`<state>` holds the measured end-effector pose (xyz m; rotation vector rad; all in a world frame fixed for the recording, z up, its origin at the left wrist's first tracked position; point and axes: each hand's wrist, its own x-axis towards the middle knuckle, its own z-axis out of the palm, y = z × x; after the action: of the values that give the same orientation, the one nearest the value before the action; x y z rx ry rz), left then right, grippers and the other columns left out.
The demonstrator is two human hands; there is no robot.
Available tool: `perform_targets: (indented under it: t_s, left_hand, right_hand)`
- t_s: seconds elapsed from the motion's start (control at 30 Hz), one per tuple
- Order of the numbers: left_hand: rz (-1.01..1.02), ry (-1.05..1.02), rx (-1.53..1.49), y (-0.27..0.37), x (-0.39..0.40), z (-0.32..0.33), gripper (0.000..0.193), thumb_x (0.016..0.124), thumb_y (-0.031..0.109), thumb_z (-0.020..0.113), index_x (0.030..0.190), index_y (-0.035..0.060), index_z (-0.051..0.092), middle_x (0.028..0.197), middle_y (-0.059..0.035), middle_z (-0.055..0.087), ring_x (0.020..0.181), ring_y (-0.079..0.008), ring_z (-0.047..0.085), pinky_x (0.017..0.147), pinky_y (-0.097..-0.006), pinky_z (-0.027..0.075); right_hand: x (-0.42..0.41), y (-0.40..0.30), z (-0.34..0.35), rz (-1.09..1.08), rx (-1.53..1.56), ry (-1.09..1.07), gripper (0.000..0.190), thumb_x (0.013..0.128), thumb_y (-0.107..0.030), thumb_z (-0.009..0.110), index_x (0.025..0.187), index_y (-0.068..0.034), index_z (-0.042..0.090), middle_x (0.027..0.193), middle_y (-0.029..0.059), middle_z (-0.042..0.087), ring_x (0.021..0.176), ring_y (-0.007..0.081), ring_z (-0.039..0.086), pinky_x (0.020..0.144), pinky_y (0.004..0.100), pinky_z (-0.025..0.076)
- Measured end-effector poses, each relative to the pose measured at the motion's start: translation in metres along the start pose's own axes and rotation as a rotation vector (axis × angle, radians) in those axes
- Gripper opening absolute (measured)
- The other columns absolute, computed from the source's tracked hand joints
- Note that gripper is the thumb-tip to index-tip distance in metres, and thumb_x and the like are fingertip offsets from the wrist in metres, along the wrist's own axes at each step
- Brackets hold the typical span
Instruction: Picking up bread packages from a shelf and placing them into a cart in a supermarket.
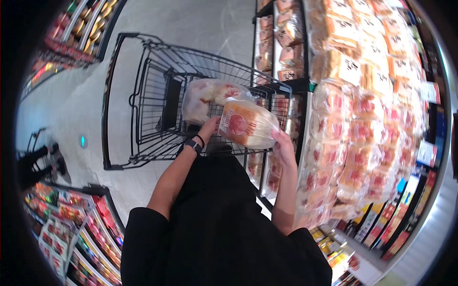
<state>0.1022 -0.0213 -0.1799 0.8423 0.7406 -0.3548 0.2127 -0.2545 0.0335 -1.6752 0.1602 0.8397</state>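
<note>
Between my two hands a loaf of sliced bread in a clear printed bag [247, 123] is held above the near side of a black wire shopping cart [143, 96]. My left hand [212, 128], with a dark watch and band at the wrist, grips the loaf's left end. The gathered right end of the bag is pinched in my right hand [283, 143]. Beneath and beyond the loaf, more clear bags of bread [198, 100] lie in the cart basket. The held loaf hides part of the basket floor.
To the right, a tall display of bagged bread [361, 136] rises close to my right arm, with black-framed shelves [282, 46] beside the cart. Snack shelves [86, 228] stand at lower left. Another person with a cart [39, 157] is at far left. Bins of goods [86, 25] stand at upper left.
</note>
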Motion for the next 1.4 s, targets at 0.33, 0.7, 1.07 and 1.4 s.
perform_targets:
  t_s: [0.33,0.7,1.07,1.4]
  left_hand:
    - [-0.082,-0.578,-0.506,0.055,-0.079,0.133,0.04,0.108,0.032,0.039,0.135,0.0075,0.056,0.131,-0.0054,0.065,0.12,-0.0189,0.062,0.105,-0.0381,0.05]
    - [-0.037,-0.69,-0.041,0.044,-0.105,0.206,0.06,0.109,0.043,0.035,0.153,0.0024,0.037,0.147,-0.0111,0.052,0.135,-0.0243,0.049,0.112,-0.0378,0.038]
    - [0.181,-0.428,-0.178,0.02,-0.102,0.252,0.054,0.109,0.03,0.037,0.152,-0.001,0.036,0.142,-0.0157,0.054,0.129,-0.0254,0.055,0.111,-0.0382,0.041]
    - [0.226,-0.316,-0.169,0.007,-0.093,0.281,0.051,0.106,0.033,0.046,0.145,0.0001,0.044,0.137,-0.016,0.057,0.127,-0.0278,0.056,0.112,-0.0406,0.042]
  right_hand:
    - [-0.115,-0.03,-0.064,-0.161,0.449,0.17,0.038,0.097,-0.021,0.065,0.125,0.004,0.063,0.112,0.0102,0.072,0.099,0.0157,0.069,0.089,0.0306,0.054]
    - [-0.131,-0.095,-0.22,-0.477,0.545,0.411,0.028,0.089,-0.013,0.069,0.112,0.003,0.066,0.101,0.0089,0.072,0.09,0.016,0.07,0.083,0.0292,0.056]
    - [0.015,-0.215,-0.419,-0.506,0.34,0.217,0.027,0.091,-0.015,0.067,0.111,0.001,0.069,0.103,0.0078,0.074,0.092,0.0154,0.07,0.084,0.03,0.056]
    - [0.129,-0.243,-0.496,-0.508,-0.447,0.233,0.039,0.093,-0.032,0.065,0.112,0.002,0.07,0.103,0.0096,0.073,0.095,0.0187,0.067,0.085,0.0332,0.051]
